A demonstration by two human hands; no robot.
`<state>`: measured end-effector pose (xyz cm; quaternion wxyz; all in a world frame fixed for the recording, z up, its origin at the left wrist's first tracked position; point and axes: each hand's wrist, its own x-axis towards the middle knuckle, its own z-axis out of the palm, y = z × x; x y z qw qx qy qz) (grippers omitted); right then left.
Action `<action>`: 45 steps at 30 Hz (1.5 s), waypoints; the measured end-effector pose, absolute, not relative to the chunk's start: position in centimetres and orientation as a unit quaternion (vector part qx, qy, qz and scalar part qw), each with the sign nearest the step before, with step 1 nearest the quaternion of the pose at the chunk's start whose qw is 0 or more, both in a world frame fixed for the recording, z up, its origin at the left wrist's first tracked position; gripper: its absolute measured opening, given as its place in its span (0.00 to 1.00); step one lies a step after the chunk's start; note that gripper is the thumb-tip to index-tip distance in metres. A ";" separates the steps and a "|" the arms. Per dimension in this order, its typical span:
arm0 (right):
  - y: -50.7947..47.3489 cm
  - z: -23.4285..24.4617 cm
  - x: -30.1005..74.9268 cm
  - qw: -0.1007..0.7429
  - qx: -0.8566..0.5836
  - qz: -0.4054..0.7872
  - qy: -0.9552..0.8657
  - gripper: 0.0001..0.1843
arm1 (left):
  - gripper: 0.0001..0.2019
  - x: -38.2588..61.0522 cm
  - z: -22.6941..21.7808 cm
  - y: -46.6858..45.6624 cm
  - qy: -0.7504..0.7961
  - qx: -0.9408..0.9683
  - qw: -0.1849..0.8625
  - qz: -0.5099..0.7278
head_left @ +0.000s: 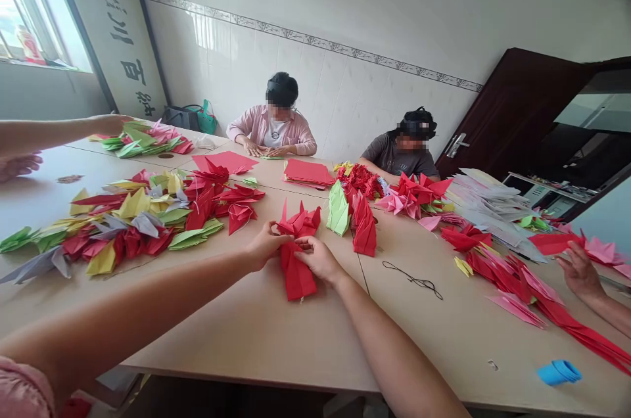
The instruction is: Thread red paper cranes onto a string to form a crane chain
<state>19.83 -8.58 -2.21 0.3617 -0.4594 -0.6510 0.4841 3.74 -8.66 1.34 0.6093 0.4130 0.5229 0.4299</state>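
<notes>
My left hand [263, 246] and my right hand [319, 259] meet over a folded red paper piece [297, 275] lying on the beige table [256, 332]. Both hands pinch its upper end, fingers closed on the paper. Just beyond them stand a few finished red folded shapes [300, 221]. A green folded piece [338, 209] and a red one [365, 227] lie a little to the right.
A big heap of red, yellow, green and grey folded papers [123, 221] lies at left. Two people sit across the table by red sheet stacks [306, 172]. Another person's hand [582, 271] works at right among red strips [552, 306]. A black cord [417, 281] and blue roll [559, 372] lie nearby.
</notes>
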 end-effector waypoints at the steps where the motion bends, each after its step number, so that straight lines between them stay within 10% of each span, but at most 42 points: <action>1: -8.6 -2.1 19.9 0.361 -0.456 0.499 -0.643 0.13 | 0.15 3.7 1.5 -8.4 0.525 0.420 0.603 0.430; 37: -9.3 -0.5 20.6 0.460 -0.466 0.635 -0.409 0.13 | 0.27 2.0 1.5 -11.3 0.475 0.494 0.651 0.325; 45: -9.0 -0.7 21.3 0.470 -0.513 0.636 -0.334 0.12 | 0.12 -0.7 2.1 -9.3 0.444 0.596 0.621 0.248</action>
